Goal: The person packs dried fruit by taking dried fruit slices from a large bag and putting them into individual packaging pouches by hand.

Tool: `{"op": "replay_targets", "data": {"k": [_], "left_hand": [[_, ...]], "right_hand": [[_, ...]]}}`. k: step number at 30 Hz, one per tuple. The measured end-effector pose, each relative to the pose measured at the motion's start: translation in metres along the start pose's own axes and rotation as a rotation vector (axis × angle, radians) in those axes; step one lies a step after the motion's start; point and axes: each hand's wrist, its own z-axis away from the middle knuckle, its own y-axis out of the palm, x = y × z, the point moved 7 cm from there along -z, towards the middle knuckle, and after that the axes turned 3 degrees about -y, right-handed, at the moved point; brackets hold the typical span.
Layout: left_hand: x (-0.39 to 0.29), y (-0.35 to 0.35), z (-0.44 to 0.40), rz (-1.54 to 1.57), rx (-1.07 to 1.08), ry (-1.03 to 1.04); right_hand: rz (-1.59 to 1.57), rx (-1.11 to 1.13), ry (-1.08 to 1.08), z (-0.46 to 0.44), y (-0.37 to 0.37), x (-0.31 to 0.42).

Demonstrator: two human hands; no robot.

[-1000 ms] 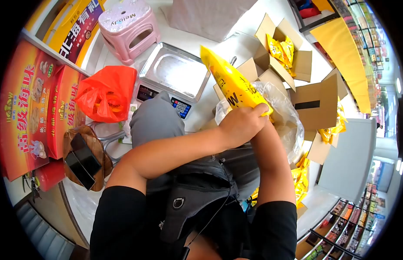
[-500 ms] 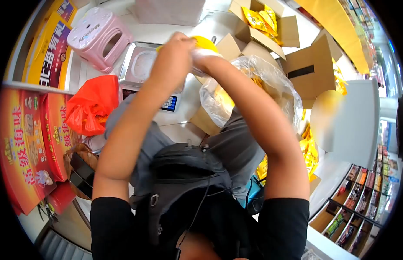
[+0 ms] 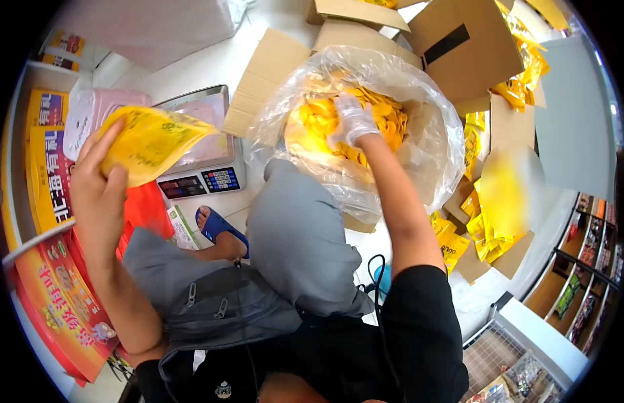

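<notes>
My left hand (image 3: pixel 100 174) is closed on a yellow printed pouch (image 3: pixel 151 144), held up over the near side of the scale (image 3: pixel 203 181). My right hand (image 3: pixel 353 121) wears a clear glove and reaches into a large clear plastic bag (image 3: pixel 426 148) lined inside a carton. Yellow-orange pieces (image 3: pixel 386 114) fill the bag around it. Its fingers are partly sunk among the pieces, so what they hold is hidden. A metal tray sits on the scale, partly behind the pouch.
Open cardboard boxes (image 3: pixel 470 40) with yellow packets (image 3: pixel 523 67) stand at the upper right. More packets (image 3: pixel 486 221) lie at the right. A pink stool (image 3: pixel 104 107), a red bag (image 3: pixel 147 211) and red boxes (image 3: pixel 60 295) are at the left. My slippered foot (image 3: pixel 225 235) is below the scale.
The hands, earlier together at a yellow pouch, have moved apart. The left has gone left with a pouch; the right has gone into the clear bag. The view has shifted.
</notes>
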Motion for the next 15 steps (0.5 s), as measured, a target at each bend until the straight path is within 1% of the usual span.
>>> {"op": "replay_targets", "data": {"k": [1, 3, 4, 5, 6, 7, 9, 10, 12, 13, 15], "left_hand": [[-0.003, 0.001, 0.0, -0.009, 0.014, 0.006], [0.005, -0.001, 0.0, 0.073, -0.022, -0.114], [0.012, -0.001, -0.002, 0.056, -0.037, -0.054], [0.016, 0.001, -0.003, 0.051, -0.024, -0.054], [0.019, 0.002, -0.004, 0.045, -0.039, -0.072], [0.019, 0.001, -0.005, 0.04, -0.058, -0.087], [0.016, 0.007, -0.006, 0.036, -0.052, -0.084], [0.015, 0.008, -0.007, 0.036, -0.053, -0.086], [0.014, 0.011, -0.006, 0.014, -0.041, -0.103], [0.015, 0.013, -0.006, -0.01, -0.031, -0.121], [0.016, 0.012, -0.006, 0.007, -0.015, -0.102]], "right_hand": [[0.037, -0.019, 0.049, -0.002, 0.012, 0.007], [0.06, -0.022, 0.1, -0.006, 0.022, 0.018], [0.106, 0.093, 0.101, -0.008, 0.018, 0.022], [0.155, 0.206, 0.099, -0.006, 0.02, 0.022], [0.113, 0.078, 0.057, -0.003, 0.015, 0.02], [0.108, 0.078, 0.063, -0.003, 0.009, 0.018], [0.015, 0.261, 0.021, -0.007, 0.006, 0.018], [0.011, 0.259, 0.027, -0.011, 0.008, 0.014], [0.005, 0.214, -0.055, -0.022, 0.011, 0.008], [0.003, 0.213, -0.047, -0.028, 0.01, 0.002], [0.022, 0.364, -0.075, -0.038, 0.016, -0.005]]}}
